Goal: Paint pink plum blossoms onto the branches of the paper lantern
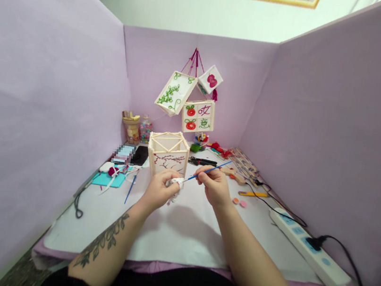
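Note:
A crumpled white tissue [174, 197] is pinched in my left hand [161, 187]. My right hand [213, 184] grips a thin blue paintbrush [221, 165], and the brush tip meets the tissue. Just behind my left hand stands a wooden-stick lantern frame [169, 144] with white panels; dark red blossom branches are painted on its front. My left hand partly covers the lantern's lower edge. Another blue brush [130, 189] lies on the table to the left. Two small caps or paint pots, orange [235, 201] and pink [243, 204], sit right of my right hand.
Decorated lanterns [198, 115] hang at the back panel. Pliers [205, 162], a glue gun [235, 175] and a yellow cutter [253, 194] lie behind and right. A power strip [307, 246] with cables runs along the right. A teal pad [109, 179] and jars [131, 129] are left.

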